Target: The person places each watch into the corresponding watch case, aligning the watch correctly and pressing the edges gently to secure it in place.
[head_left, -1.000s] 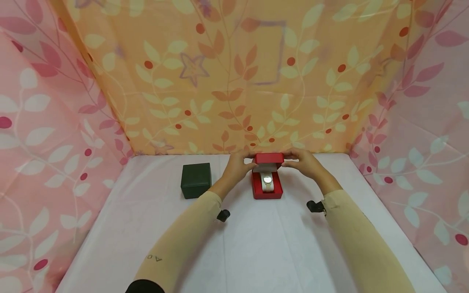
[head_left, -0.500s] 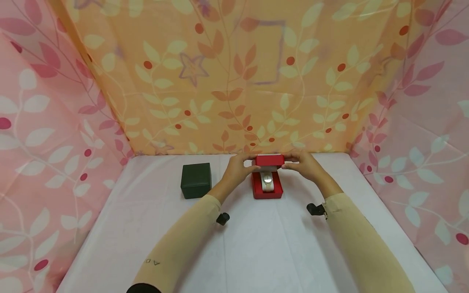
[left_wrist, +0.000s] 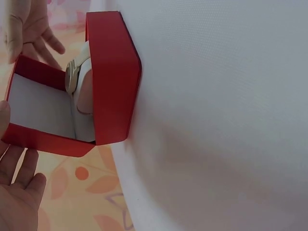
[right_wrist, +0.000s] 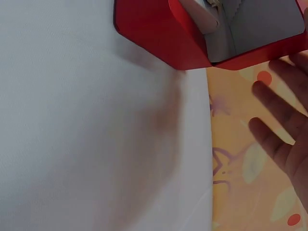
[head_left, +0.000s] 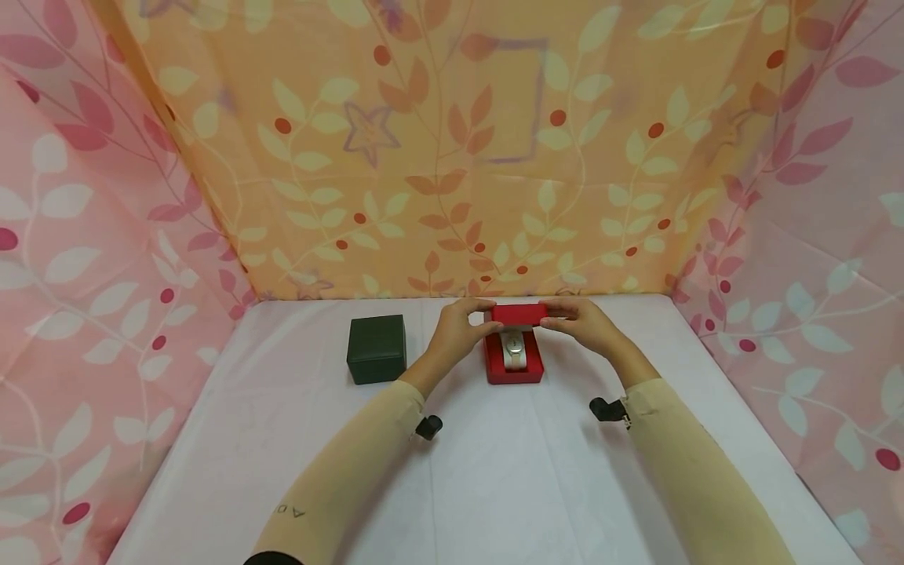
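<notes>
In the head view a red watch box (head_left: 514,377) sits on the white-covered table with its lid (head_left: 519,315) raised at the back. A wristwatch (head_left: 514,346) with a pale strap lies around a white cushion inside. My left hand (head_left: 454,333) pinches the lid's left side between thumb and fingers, while my right hand (head_left: 588,323) does likewise on the right side. From the left wrist, the pale inside of the lid and the watch (left_wrist: 72,76) show side-on. The right wrist view has my right hand's fingers (right_wrist: 276,101) spread below the lid's edge.
A closed dark green box (head_left: 377,350) stands left of the red one, close to my left forearm. An orange patterned cloth (head_left: 438,157) rises behind the table, and pink patterned cloths (head_left: 78,314) flank both sides.
The lid has tilted forward and a little lower over the watch, both hands moving down slightly with it. The box base and the green box stay put.
</notes>
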